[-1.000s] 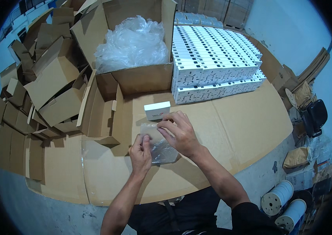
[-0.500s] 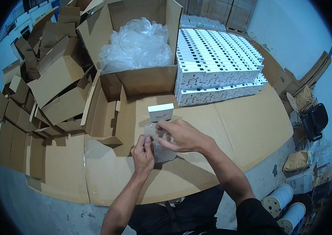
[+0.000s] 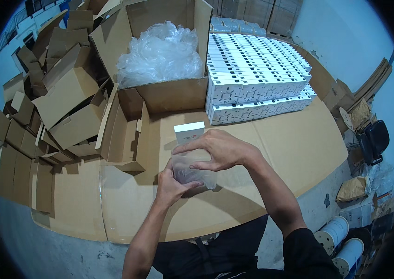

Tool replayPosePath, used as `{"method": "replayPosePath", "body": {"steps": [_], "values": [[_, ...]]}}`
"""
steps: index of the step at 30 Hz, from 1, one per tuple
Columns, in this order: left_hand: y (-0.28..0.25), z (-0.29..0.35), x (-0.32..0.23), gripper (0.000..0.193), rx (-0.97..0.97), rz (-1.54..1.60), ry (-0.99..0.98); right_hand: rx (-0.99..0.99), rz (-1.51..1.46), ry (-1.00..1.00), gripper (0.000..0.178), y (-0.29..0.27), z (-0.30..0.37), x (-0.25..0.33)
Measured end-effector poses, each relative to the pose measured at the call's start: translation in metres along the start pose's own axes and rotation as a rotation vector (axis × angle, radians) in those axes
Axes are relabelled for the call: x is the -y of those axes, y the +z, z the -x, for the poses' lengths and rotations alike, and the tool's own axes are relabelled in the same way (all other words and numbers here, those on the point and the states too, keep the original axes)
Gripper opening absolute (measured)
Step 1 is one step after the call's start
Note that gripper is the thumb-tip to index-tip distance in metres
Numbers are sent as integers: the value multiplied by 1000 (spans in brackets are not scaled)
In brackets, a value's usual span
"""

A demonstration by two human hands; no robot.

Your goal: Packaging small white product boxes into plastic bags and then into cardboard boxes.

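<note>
A crumpled clear plastic bag is between my two hands, low over the cardboard-covered table. My left hand grips its near left side, the thumb lying across the lower edge. From the right, my right hand curves over the bag's far side with thumb and fingers apart around the film. Just beyond the fingers stands a small white box, its lower part hidden by my right hand. Whether anything lies inside the bag, I cannot make out.
An open carton full of clear plastic bags stands at the back. Right of it are stacked rows of white boxes. A long open brown carton and a heap of brown cartons fill the left. Cable spools lie on the floor.
My right hand has spread from a pinch over the bag and moved slightly up. My left thumb has swung down across the bag's lower edge. The bag looks more opened out.
</note>
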State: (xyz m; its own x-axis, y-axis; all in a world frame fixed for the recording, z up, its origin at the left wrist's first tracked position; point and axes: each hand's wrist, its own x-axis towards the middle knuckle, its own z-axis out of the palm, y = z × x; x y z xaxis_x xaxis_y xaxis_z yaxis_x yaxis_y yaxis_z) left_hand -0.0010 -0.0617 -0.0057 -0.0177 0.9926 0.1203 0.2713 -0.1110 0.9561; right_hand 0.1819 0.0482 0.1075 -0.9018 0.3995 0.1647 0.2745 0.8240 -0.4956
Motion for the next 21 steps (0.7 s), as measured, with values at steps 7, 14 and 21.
{"method": "replayPosePath", "body": {"steps": [7, 14, 21], "values": [[-2, 4, 3, 59, -85, 23, -19, -432, -366, 84, 38, 7, 2, -14], [-8, 0, 8, 57, -75, 93, -30, -812, -472, 312, 34, 72, 16, -81], [-13, -5, 7, 60, -37, 168, -60, -770, -657, 330, 47, 91, 8, -85]]}}
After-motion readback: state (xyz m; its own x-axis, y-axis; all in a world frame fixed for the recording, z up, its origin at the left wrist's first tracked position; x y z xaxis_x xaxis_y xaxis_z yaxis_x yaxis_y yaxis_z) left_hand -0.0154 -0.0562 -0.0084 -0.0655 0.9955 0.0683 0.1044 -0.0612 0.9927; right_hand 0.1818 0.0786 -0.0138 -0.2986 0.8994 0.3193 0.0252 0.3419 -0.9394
